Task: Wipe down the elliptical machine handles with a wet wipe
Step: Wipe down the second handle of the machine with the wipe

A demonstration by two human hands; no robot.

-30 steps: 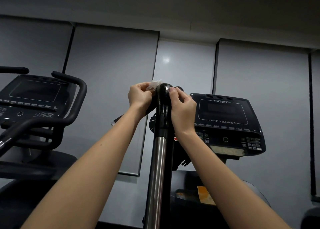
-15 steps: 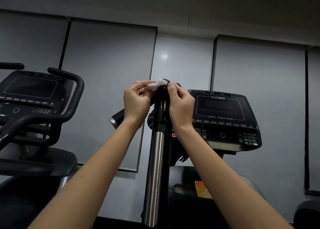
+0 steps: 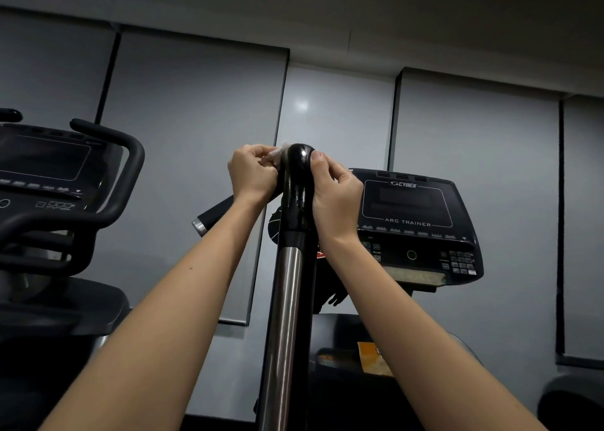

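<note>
1. Head view, looking up along an upright handle: a chrome tube rising from the bottom edge at centre, capped by a glossy black grip that bends away at its rounded top.
2. Left hand: raised to the left side of the grip's top, fingers curled tight, pinching a crumpled white wet wipe.
3. Wet wipe: bunched small between the left fingertips, touching the upper left edge of the black grip, just under its crown.
4. Right hand: set against the right side of the grip, thumb laid flat along the upper right of the black surface, other fingers curled close beside it; cannot tell whether their tips reach behind the grip.
5. Both bare forearms: stretched up from the lower corners, one on each side of the tube.
6. Behind the right hand: a dark console marked CYBEX and ARC TRAINER, keypad at its lower right, screen unlit.
7. Behind the left forearm: the end of a second black handle with a silver cap, pointing down-left.
8. Far left: another machine with a dark screen and a curved black handlebar.
9. Background: grey wall panels; lower right of centre, an orange label on the machine body.
</note>
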